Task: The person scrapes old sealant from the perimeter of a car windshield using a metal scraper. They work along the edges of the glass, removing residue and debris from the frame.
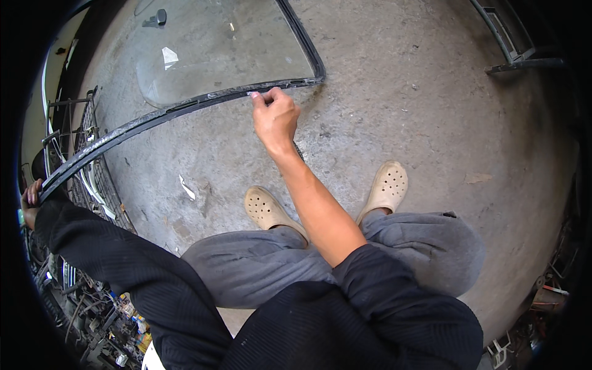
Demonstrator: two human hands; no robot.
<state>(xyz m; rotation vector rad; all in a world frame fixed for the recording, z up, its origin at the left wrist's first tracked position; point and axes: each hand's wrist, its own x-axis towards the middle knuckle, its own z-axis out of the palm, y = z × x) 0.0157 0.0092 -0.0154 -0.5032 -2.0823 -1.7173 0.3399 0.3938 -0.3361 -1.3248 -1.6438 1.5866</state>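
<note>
Vehicle window glass [234, 61], one, clear, rimmed in black edging [185, 108], over the concrete floor [370, 123], its long near edge bowed toward you and its right near corner ahead of your beige clogs [390, 185]; whether the far edge rests on the floor, you cannot tell from here; left hand [31, 197], one, fingers clamped on the edging at the left end of the near edge; right hand [276, 117], one, fingers curled together, thumb tip at the near edge short of that corner, anything pinched between not discernible; handling notes, by judgement: let the left grip steady the pane, run right-hand force along the edging rather than across the glass, work in short lengths, go gentler at the corner, where snagging seems likeliest, and leave your toes clear of the rim
</note>
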